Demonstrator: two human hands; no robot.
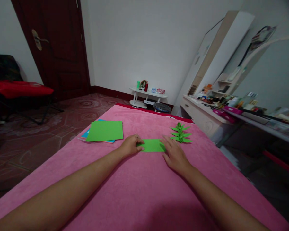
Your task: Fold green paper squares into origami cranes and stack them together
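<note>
Strip [153,145], green paper, flat on the pink cover [139,192], lying between both hands. Left hand [130,146] at its left end: fingers bent, thumb a little apart from them, both over the paper; whether they pinch it, cannot tell. Right hand [175,154] at its right end: fingers loosely spread, fingertips over the edge, thumb near the lower corner. Folded green pieces [180,134] just beyond the right hand. Green sheet [106,131] beyond the left, atop something blue.
</note>
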